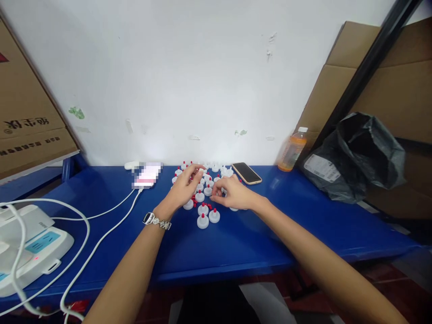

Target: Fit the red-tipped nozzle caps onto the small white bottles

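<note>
Well to the left of the hands, a white power strip [40, 252] is set at the edge of the blue table [229, 256], and a white cable [113, 227] is led from there toward a lit phone [147, 174], which lies just left of the left hand. The left hand [185, 186] is held palm down with its fingers loosely bent and the thumb a little apart; a white piece [204, 174] is seen at its fingertips, though whether it is gripped cannot be told. Between, behind and in front of the hands, white caps with red tips [203, 221] are spread; those nearest the person are stood upright, tips pointed up, the axis through base and tip vertical. The right hand [232, 191], well apart from the left, is curled, thumb and forefinger brought near each other; what is pinched there cannot be told. Beyond the right hand a dark phone [247, 173] is laid, and farther right an orange bottle [292, 150] is stood beside a black plastic bag [351, 157].
</note>
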The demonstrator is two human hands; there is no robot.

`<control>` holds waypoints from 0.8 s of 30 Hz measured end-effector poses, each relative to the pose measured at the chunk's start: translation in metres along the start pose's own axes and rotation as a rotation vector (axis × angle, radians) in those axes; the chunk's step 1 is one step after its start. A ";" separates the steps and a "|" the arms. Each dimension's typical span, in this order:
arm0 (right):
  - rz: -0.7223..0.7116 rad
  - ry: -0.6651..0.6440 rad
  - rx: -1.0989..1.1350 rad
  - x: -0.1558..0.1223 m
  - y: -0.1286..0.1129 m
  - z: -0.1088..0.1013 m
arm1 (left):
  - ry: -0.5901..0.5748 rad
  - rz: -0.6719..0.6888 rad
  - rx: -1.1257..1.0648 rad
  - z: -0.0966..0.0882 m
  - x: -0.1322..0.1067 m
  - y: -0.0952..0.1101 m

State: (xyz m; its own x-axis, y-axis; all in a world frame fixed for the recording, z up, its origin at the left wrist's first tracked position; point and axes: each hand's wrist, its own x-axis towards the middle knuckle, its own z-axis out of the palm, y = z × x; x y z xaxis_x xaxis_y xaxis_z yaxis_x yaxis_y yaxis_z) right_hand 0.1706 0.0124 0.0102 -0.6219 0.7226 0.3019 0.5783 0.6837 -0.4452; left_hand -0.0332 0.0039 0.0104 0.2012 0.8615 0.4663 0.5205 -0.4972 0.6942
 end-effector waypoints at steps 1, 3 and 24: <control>-0.014 -0.054 -0.075 0.000 -0.002 0.000 | 0.000 0.002 0.001 0.000 0.000 0.000; -0.027 -0.100 -0.182 0.002 -0.006 0.001 | -0.004 0.012 0.005 0.000 0.000 0.001; 0.235 0.454 0.994 0.010 0.011 0.012 | -0.021 0.047 -0.029 0.017 -0.004 0.004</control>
State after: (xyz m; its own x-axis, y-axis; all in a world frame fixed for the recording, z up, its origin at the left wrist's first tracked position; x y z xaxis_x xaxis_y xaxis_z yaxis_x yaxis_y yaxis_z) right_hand 0.1648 0.0262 -0.0020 -0.1846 0.9322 0.3113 -0.1496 0.2864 -0.9464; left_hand -0.0180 0.0005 0.0020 0.2420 0.8390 0.4873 0.4859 -0.5395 0.6876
